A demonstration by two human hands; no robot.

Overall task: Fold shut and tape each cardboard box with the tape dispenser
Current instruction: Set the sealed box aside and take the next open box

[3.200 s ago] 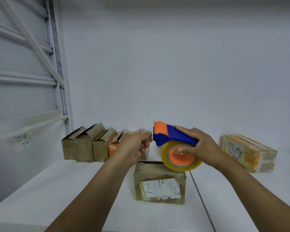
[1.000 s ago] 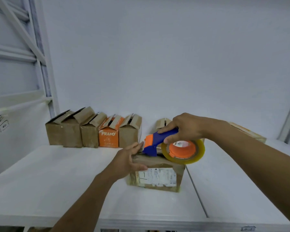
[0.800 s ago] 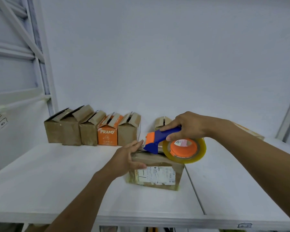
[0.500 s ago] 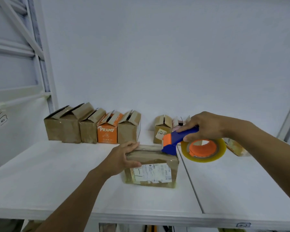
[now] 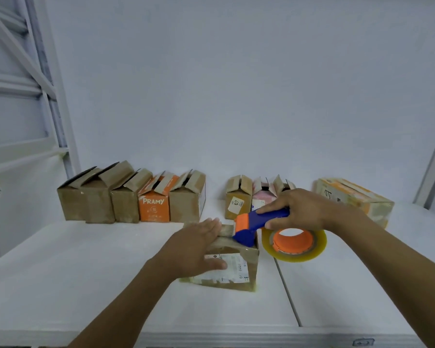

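Dragging tape dispenser point(image 5: 259, 223) rightward, right hand point(image 5: 303, 209) grip wrapped on handle, nose now at right edge of brown box point(image 5: 232, 262) mid-desk point(image 5: 86, 272); left hand point(image 5: 194, 249) flat, spread on top. Strip probably laid; cut next.

The tape dispenser point(image 5: 255, 228) has travelled across the top of the cardboard box point(image 5: 239, 267) to its right edge; the left hand point(image 5: 197, 249) now lies flatter on that box.

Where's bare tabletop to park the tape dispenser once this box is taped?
Free: the near right panel of the table, right of the seam beside the box being taped, under the right hand. Also the wide left half, in front of the PRAMY box. Crowded: the back edge, lined with open boxes.
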